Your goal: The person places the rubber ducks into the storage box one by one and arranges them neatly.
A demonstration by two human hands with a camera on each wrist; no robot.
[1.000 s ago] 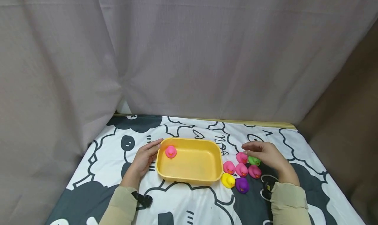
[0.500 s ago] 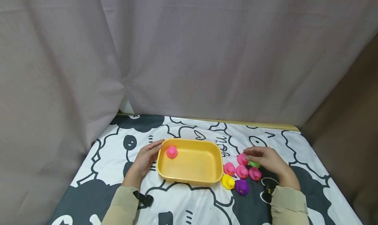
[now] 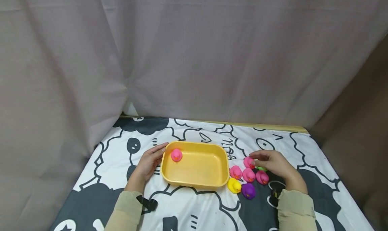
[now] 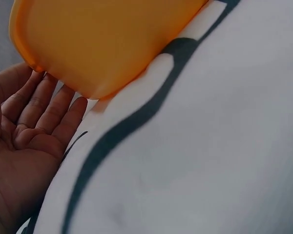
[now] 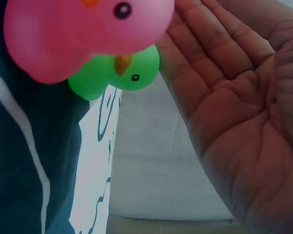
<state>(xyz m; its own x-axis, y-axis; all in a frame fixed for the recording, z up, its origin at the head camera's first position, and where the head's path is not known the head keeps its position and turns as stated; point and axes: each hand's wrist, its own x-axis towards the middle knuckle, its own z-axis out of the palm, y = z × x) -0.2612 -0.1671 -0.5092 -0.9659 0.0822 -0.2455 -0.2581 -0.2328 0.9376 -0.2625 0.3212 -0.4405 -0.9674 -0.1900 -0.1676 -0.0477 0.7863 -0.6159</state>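
A yellow plastic tray [image 3: 197,185] lies on the patterned cloth, with one pink rubber duck [image 3: 176,155] inside at its left end. My left hand [image 3: 150,162] rests on the tray's left side; in the left wrist view its fingers [image 4: 49,102] lie loosely against the tray's edge [image 4: 95,95]. Right of the tray my right hand [image 3: 277,163] pinches the farthest pink rubber duck [image 3: 248,162] of a cluster between thumb and forefinger. Partly hidden under that hand is a green rubber duck [image 3: 261,169], seen more fully in the right wrist view.
Near the right hand sit more pink rubber ducks [image 3: 248,175], a yellow rubber duck [image 3: 234,185] and a purple rubber duck [image 3: 248,190]. The yellow one is close against the tray's right corner. Grey curtains [image 3: 212,56] hang behind and beside the table.
My right hand has come down and slightly toward me, its fingers closing on the far pink rubber duck and covering more of the green one. The left hand and tray stay put.
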